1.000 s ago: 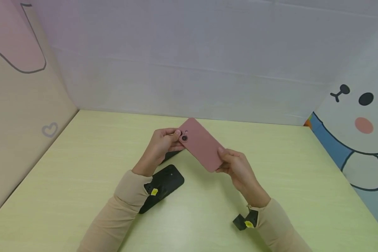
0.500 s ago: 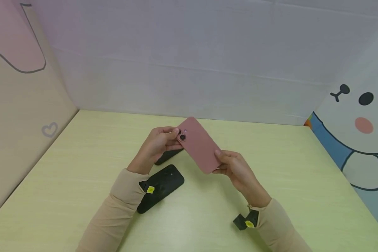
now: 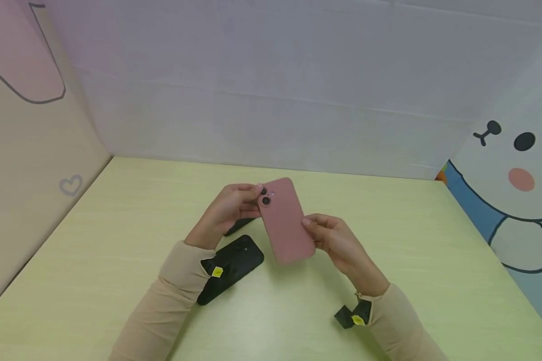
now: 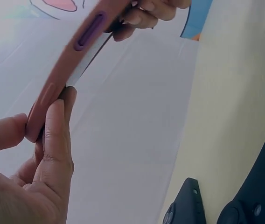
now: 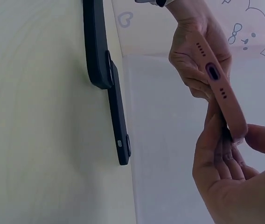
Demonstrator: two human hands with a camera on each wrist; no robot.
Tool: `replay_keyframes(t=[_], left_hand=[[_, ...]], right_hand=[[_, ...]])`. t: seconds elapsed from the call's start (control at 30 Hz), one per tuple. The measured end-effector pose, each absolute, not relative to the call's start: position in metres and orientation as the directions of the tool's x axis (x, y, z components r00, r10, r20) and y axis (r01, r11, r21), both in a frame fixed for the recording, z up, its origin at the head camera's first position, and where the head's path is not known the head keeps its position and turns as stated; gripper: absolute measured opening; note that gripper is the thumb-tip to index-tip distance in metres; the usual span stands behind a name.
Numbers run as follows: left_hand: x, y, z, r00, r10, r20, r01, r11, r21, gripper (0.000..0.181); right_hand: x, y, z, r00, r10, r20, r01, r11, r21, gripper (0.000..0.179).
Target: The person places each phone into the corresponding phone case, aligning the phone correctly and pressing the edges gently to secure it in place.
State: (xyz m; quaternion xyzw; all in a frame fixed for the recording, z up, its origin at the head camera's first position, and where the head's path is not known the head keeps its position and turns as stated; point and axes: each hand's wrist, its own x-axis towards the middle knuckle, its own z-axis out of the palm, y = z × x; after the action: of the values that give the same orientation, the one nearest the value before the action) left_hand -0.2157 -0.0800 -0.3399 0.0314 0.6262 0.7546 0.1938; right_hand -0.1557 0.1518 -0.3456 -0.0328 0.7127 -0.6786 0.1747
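A phone in a pink case (image 3: 285, 223) is held above the table, its back and camera lenses facing the head camera. My left hand (image 3: 226, 213) pinches its upper left corner beside the lenses. On the lower right edge, my right hand (image 3: 336, 240) grips it, thumb on the back and fingers behind. The left wrist view shows the case's side (image 4: 60, 74) with a button cutout and a pale strip along the front edge. In the right wrist view, the case's bottom end (image 5: 228, 102) shows a port opening and small holes. Most of the phone's front is hidden.
A black-cased phone (image 3: 239, 263) lies on the pale yellow table (image 3: 411, 240), partly behind my left wrist. Behind it, another black phone (image 3: 238, 226) is mostly covered by my left hand. A whitish wall (image 3: 271, 125) stands along the table's back edge.
The pink-cased phone has turned from a slant to nearly upright, its lower end swinging left and towards me. My right hand's grip now lies on its side edge rather than the lower corner.
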Motion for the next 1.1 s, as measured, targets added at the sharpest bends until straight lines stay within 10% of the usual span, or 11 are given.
replay_keyframes(t=[0.8, 1.1], left_hand=[[-0.208, -0.056, -0.353, -0.915, 0.357, -0.187, -0.225, -0.068, 0.972, 0.032], [-0.206, -0.055, -0.349, -0.944, 0.262, -0.199, -0.203, 0.012, 0.979, 0.031]], right_hand=[[-0.155, 0.148, -0.347, -0.968, -0.088, -0.235, 0.23, 0.055, -0.972, 0.017], [-0.154, 0.149, -0.345, -0.955, -0.194, -0.223, 0.22, 0.034, -0.975, 0.014]])
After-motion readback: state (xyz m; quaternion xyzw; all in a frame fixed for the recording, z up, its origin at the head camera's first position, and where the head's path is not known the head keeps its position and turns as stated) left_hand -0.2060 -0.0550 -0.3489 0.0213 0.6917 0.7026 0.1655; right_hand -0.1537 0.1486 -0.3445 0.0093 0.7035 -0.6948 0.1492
